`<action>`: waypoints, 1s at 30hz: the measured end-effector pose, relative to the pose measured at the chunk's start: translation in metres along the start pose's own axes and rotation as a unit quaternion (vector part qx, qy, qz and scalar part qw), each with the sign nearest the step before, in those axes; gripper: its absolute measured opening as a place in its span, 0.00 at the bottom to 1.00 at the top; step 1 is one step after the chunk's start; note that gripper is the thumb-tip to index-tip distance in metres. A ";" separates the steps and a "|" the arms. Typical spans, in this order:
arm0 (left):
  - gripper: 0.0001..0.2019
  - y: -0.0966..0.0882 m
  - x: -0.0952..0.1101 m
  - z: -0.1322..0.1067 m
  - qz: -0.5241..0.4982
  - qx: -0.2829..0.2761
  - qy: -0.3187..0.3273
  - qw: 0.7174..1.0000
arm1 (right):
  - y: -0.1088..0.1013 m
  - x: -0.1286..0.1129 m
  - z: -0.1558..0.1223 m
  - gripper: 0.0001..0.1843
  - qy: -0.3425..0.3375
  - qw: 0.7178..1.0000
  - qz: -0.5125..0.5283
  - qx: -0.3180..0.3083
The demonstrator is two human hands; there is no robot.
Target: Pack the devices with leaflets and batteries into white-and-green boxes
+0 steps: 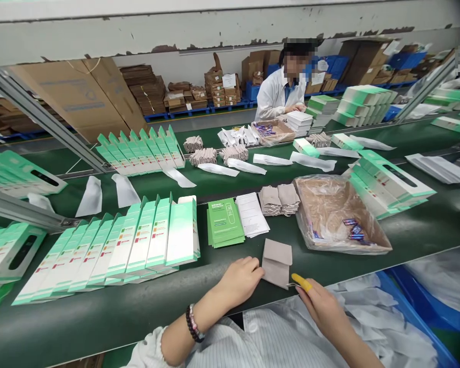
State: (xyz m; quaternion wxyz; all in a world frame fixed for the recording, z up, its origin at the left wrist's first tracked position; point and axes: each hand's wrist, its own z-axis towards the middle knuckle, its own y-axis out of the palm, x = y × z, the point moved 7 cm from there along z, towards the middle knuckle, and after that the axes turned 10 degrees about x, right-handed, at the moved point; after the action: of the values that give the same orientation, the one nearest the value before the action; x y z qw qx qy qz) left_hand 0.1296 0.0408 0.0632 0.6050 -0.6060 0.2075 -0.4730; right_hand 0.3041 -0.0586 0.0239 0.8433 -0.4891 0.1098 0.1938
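Note:
A small grey-beige cloth pouch (276,265) with a folded-over top lies flat on the green work surface before me. My left hand (242,280), a beaded bracelet at its wrist, is curled with its fingertips on the pouch's left edge. At the lower right corner, my right hand (320,301) pinches a thin light cord coming from the pouch. A yellow cover sits on one of that hand's fingers. Just behind the pouch are stacks of similar pouches (279,199), white printed leaflets (252,214) and green booklets (225,222).
A plastic-lined carton tray (341,214) with several batteries (354,230) stands right of the pouch. Rows of green-and-white boxes (138,240) fill the left. White sleeves (314,161) lie along the far belt. A blue bin (417,317) is at lower right. A co-worker (279,92) sits opposite.

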 end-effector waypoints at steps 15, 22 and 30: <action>0.09 0.038 -0.007 0.019 -0.156 0.005 -0.108 0.982 | 0.049 0.003 0.028 0.12 0.244 0.922 0.285 -0.091; 0.07 0.021 -0.014 0.023 -0.147 0.013 -0.068 0.987 | 0.046 -0.026 0.033 0.13 0.044 0.988 0.140 -0.047; 0.14 0.016 -0.011 0.047 -0.082 0.039 0.027 0.995 | 0.038 -0.035 0.015 0.13 -0.087 0.991 0.089 -0.044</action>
State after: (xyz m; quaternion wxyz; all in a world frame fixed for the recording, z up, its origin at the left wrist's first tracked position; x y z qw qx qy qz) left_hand 0.1683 0.0717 0.0528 0.5812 -0.5839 0.1549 -0.5452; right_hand 0.2562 -0.0362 0.0144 0.8069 -0.4952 0.0699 0.3143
